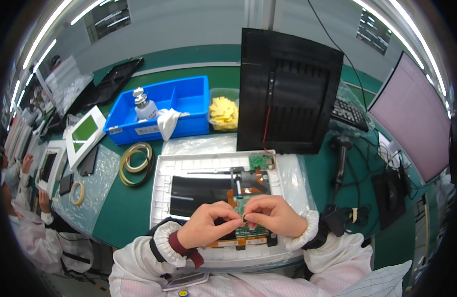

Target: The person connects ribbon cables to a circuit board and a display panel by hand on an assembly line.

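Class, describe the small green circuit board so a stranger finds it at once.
Find the tall, upright black panel; before it lies a white housing. In that housing's far right corner sits the small green circuit board. Unlike the larger green board partly hidden by the hands, it lies uncovered.

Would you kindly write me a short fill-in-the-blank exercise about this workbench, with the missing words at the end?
1. The left hand and right hand are above a circuit board coloured ____.
2. The pump bottle stands in a tray coloured ____.
3. The pieces in the clear tub are coloured ____.
4. The dark band is on the person's ____ wrist.

Missing words: green; blue; yellow; left
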